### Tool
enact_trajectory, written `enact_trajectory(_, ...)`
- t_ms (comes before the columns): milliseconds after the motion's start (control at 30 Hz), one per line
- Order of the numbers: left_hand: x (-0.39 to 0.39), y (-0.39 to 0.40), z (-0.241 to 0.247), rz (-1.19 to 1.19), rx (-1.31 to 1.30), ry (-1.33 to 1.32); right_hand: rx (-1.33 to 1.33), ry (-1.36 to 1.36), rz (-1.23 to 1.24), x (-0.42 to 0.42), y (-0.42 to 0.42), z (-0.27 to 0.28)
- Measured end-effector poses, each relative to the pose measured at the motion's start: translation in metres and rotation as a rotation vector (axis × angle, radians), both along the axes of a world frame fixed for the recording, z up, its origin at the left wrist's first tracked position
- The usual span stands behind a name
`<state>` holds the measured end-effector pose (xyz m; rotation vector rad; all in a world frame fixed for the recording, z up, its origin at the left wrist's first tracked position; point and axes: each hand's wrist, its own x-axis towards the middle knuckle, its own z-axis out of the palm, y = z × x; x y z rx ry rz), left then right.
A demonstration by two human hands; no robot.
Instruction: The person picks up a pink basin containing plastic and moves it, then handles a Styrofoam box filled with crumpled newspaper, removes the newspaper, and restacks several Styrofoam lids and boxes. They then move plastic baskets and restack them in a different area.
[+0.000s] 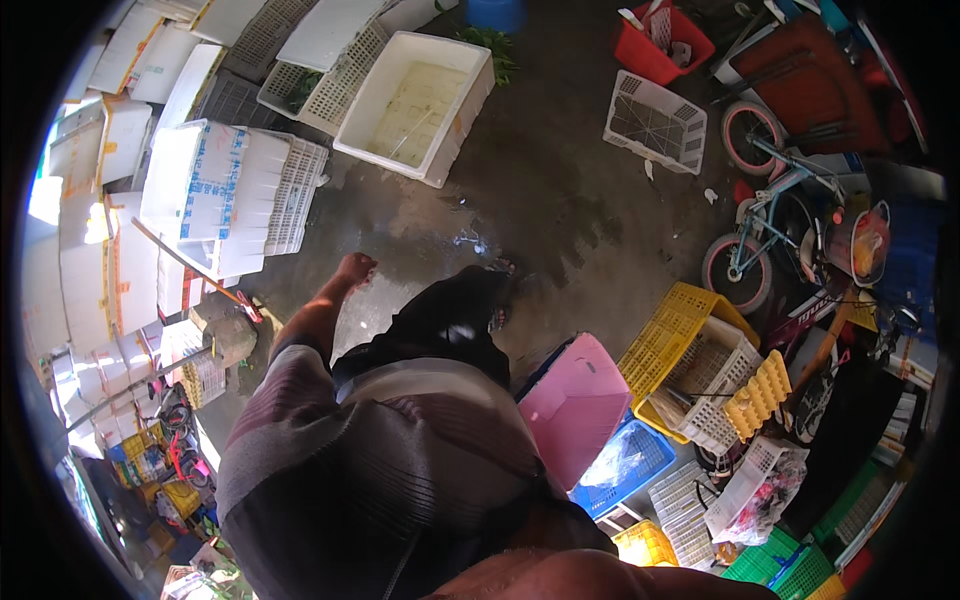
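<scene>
My left hand (356,270) hangs out over the wet concrete floor (555,187), apart from everything around it. Its fingers are loosely curled, and no object shows in them. Nearest to it is a stack of white foam boxes (251,202) with a plastic crate, to its left. My right hand is out of view; bare skin of an arm or shoulder shows along the bottom edge. Against my right side is a pink box-like thing (577,397); what holds it up is hidden. Ahead stands an open white foam box (412,105) with shallow, cloudy liquid inside.
A white plastic crate (656,124) and a red bin (664,41) stand ahead right. Bicycles, one a small blue one (765,202), line the right side. Closer are yellow crates (660,345) and a blue basket (630,465). A long-handled tool (187,259) leans on the left.
</scene>
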<state>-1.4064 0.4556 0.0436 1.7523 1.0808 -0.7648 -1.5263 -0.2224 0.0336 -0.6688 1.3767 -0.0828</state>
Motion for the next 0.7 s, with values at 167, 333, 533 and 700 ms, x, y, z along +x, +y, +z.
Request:
enact_trajectory(167, -0.030, 0.025, 0.006, 0.045, 0.047, -0.001, -0.017, 0.057, 0.126, 0.020, 0.022, 0.001)
enact_trajectory(333, -0.009, 0.052, 0.032, 0.133, -0.024, -0.160, -0.062, 0.151, 0.247, 0.029, 0.055, 0.007)
enact_trajectory(533, -0.007, 0.146, 0.015, 0.279, -0.017, -0.150, -0.089, 0.281, 0.413, 0.065, 0.109, 0.018)
enact_trajectory(700, 0.008, 0.222, 0.006, 0.444, -0.056, -0.180, -0.108, 0.326, 0.551, 0.127, 0.131, 0.027)
